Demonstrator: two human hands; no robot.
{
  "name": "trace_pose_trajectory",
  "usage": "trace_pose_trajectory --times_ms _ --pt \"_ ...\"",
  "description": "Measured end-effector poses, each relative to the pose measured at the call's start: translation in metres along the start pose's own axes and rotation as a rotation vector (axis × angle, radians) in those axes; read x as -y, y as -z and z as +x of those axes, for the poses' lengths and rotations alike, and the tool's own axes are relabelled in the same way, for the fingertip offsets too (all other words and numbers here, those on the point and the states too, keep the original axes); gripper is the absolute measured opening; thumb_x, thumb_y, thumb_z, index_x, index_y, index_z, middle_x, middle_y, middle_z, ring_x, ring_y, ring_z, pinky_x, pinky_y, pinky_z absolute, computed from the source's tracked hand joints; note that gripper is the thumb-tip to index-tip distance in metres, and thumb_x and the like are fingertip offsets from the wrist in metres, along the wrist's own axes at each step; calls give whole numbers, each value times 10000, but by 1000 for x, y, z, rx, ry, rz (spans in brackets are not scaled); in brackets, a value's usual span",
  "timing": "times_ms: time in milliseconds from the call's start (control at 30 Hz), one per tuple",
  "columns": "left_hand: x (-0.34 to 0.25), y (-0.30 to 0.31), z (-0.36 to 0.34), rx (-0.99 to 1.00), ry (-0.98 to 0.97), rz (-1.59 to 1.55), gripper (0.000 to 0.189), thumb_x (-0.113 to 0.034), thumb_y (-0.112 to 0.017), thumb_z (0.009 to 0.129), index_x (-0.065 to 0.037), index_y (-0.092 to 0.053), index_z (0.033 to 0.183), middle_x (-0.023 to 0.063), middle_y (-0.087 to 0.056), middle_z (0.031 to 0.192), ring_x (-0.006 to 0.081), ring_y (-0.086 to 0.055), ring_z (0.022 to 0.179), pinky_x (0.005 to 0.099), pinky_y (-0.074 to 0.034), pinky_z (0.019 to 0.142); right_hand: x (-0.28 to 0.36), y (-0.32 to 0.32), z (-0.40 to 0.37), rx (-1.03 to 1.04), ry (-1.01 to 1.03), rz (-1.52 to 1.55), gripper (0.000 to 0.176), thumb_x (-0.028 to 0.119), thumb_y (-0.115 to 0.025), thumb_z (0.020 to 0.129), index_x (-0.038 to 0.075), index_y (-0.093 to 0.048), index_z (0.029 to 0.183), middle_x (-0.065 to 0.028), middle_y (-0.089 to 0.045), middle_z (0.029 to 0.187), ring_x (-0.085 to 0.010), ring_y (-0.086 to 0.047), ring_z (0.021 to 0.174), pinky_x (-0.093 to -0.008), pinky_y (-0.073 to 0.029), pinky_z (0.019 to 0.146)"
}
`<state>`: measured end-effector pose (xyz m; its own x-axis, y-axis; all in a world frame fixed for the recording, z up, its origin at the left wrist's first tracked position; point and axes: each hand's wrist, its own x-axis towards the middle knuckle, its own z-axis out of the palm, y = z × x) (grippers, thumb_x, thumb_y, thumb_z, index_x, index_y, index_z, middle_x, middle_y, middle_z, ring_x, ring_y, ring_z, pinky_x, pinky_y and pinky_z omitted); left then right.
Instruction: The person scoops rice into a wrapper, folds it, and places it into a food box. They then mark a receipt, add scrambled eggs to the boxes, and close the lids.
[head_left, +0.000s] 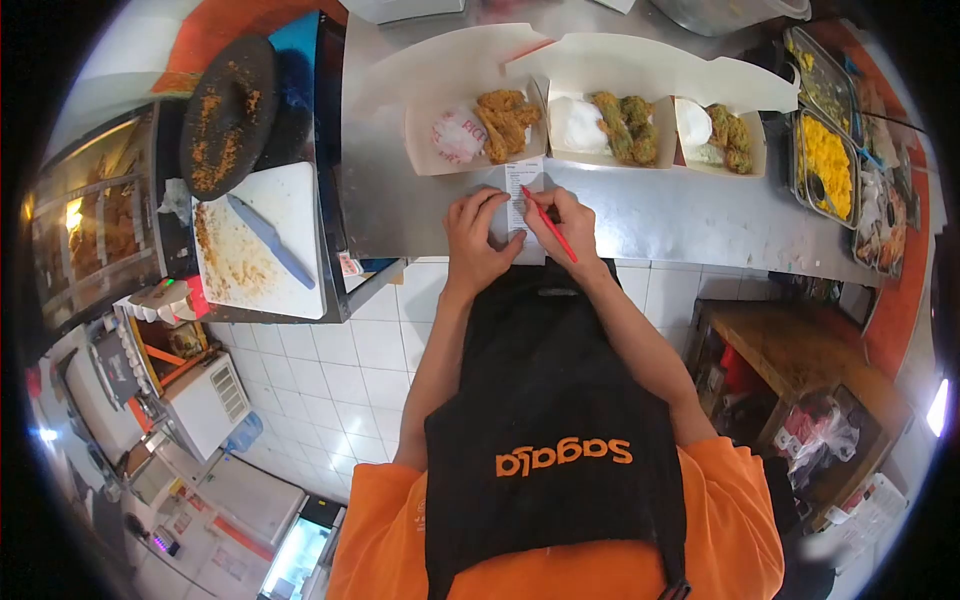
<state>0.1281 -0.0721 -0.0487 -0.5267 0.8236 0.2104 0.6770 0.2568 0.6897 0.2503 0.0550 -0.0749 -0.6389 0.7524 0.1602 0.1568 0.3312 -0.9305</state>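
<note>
A narrow printed receipt (519, 212) lies on the steel counter right in front of me. My left hand (478, 240) rests at its left edge, fingers curved and apart, thumb and fingertips on or beside the paper. In my right hand (566, 228) is a red pen (552, 229), its tip on the receipt's upper part. Just beyond stand three open paper boxes. The left box (420, 150) holds a wrapped rice portion (458, 135) and fried chicken (506, 122). White rice (576, 126) and green-coated chicken (637, 130) fill the middle box (600, 158); the right box (752, 150) has similar food.
On the left, a knife (272, 240) lies on a stained white cutting board (300, 190), beside a dark crumb-covered pan (262, 110). A container of yellow food (828, 165) stands at the counter's right end. Below it is a wooden shelf (790, 340).
</note>
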Motion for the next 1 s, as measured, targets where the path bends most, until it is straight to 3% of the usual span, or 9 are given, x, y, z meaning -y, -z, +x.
trace_pose_trajectory --times_ms 100,200,300,400,700,1000 --pt "0 0 -2 0 2 16 624 -186 -890 686 -118 -675 1268 53 -630 1334 323 -543 1212 471 -400 1065 -6 -1 0 -57 80 -39 158 88 -775 956 -26 -693 1028 -106 -754 793 -108 -714 685 -257 -566 634" --pt "1 0 -1 -8 -1 8 624 -190 -892 683 -117 -676 1264 53 -631 1330 316 -547 1215 467 -400 1062 -5 3 0 -1 -192 36 153 107 -757 979 -20 -694 1040 -84 -739 763 -96 -698 664 -256 -556 622" --pt "3 -1 -1 -8 -4 -2 624 -194 -894 683 -115 -676 1262 56 -631 1328 314 -547 1220 464 -398 1061 0 4 2 -1 -164 37 165 129 -745 996 -19 -693 1045 -72 -728 741 -86 -680 642 -256 -543 595" --pt "4 -2 0 -11 -9 -15 629 -195 -898 678 -114 -676 1262 60 -629 1328 314 -547 1222 463 -396 1061 4 4 4 17 -201 71 147 118 -759 959 1 -690 1016 -138 -727 782 -209 -740 671 -331 -573 617" --pt "2 1 -1 -9 6 -13 655 -168 -907 654 -109 -676 1264 58 -633 1330 311 -546 1223 459 -393 1065 1 -5 0 -75 -126 3 174 138 -799 901 12 -697 964 -167 -740 808 -261 -744 691 -358 -584 654" --pt "3 1 0 -5 14 -38 651 -146 -897 650 -101 -674 1260 66 -638 1324 314 -548 1235 453 -397 1081 0 -5 -3 16 -116 -16 189 145 -779 909 10 -668 981 -182 -741 844 -311 -752 736 -402 -601 688"
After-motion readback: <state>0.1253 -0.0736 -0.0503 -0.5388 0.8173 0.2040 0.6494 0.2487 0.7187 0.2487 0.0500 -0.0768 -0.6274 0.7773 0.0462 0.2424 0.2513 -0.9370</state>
